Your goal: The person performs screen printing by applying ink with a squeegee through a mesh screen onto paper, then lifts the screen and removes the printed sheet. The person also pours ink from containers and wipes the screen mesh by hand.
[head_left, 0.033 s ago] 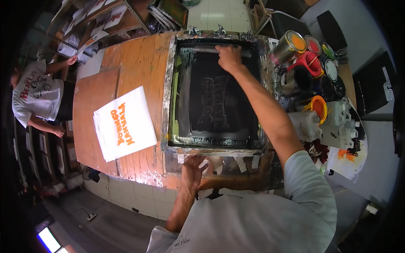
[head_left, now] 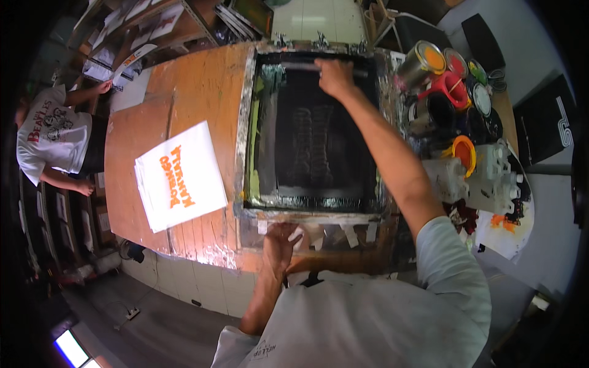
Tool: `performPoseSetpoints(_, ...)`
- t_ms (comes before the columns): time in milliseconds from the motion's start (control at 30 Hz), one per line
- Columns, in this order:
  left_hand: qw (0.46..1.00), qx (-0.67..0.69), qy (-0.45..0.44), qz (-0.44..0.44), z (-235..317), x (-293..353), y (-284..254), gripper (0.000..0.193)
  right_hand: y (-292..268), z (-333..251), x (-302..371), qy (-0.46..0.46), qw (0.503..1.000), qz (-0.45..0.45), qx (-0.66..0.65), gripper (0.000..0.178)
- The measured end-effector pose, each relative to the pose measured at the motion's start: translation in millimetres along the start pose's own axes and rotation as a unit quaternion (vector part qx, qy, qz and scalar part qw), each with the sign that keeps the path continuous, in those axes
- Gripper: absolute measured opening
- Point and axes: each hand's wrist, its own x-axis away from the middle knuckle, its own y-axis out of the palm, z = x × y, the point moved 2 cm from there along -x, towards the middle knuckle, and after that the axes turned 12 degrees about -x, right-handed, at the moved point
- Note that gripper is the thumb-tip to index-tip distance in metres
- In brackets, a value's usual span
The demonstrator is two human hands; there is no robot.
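From the head view, the right hand (head_left: 334, 76) clenches a squeegee (head_left: 319, 66) at the far end of the black printing screen (head_left: 313, 147) on the orange desk (head_left: 202, 92). The left hand (head_left: 281, 242) presses flat on the screen's near frame, gripping nothing.

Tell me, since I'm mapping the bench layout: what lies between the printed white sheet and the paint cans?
In the head view, the screen printing frame lies between the white sheet and the paint cans, with bare wooden tabletop beside the sheet.
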Motion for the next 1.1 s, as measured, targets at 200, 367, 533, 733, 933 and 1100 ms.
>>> performPoseSetpoints(200,0.995,-0.04,0.063,-0.06,15.9,11.1,1.4,0.025,-47.6,-26.2,61.9,-0.057,0.996,-0.032,-0.056,0.042)
performPoseSetpoints(367,0.989,-0.011,0.114,-0.089,30.2,24.2,2.5,0.025,-75.6,-93.6,227.2,-0.088,0.972,-0.189,-0.108,0.026)
performPoseSetpoints(533,0.972,0.008,0.16,-0.17,59.6,39.1,21.6,0.021,-71.1,-121.9,324.4,-0.169,0.986,0.005,-0.011,0.03)
performPoseSetpoints(733,0.957,0.031,0.219,-0.188,131.9,75.5,80.3,0.028,-119.0,-145.5,299.8,-0.239,0.954,0.182,-0.015,0.021)
performPoseSetpoints(933,0.912,0.042,0.306,-0.271,201.0,27.7,100.3,0.033,-194.7,-167.9,231.1,-0.276,0.939,0.202,0.042,0.036)
performPoseSetpoints(1100,0.572,-0.669,0.239,0.41,170.7,-133.6,28.7,0.06,-252.0,-200.4,179.6,-0.163,0.977,0.117,0.072,0.046)
